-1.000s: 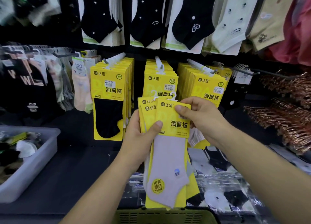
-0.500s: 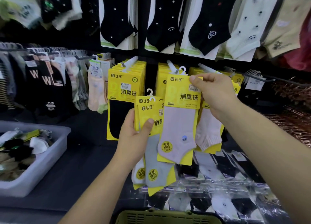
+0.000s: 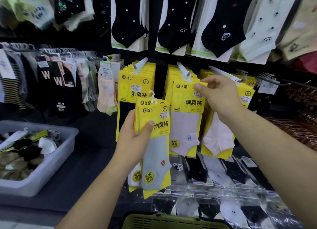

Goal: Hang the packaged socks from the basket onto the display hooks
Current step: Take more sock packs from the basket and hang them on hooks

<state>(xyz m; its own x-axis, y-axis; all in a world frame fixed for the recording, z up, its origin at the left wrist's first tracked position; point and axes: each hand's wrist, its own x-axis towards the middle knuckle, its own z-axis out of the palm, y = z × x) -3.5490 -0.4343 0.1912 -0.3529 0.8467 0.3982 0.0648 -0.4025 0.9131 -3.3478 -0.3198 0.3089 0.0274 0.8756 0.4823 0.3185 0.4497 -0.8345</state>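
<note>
The right hand, pinching a pink-sock pack by its top corner, has lifted it from the stack gripped in the left hand up to the hook just above its fingers, so hanging looks imminent.

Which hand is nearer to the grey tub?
Left. The left hand, holding sock packs, is right of the grey tub, apart from it; the right hand, pinching another pack, is farther right and higher.

"消臭袜" on yellow pack; "w" on black socks
</note>
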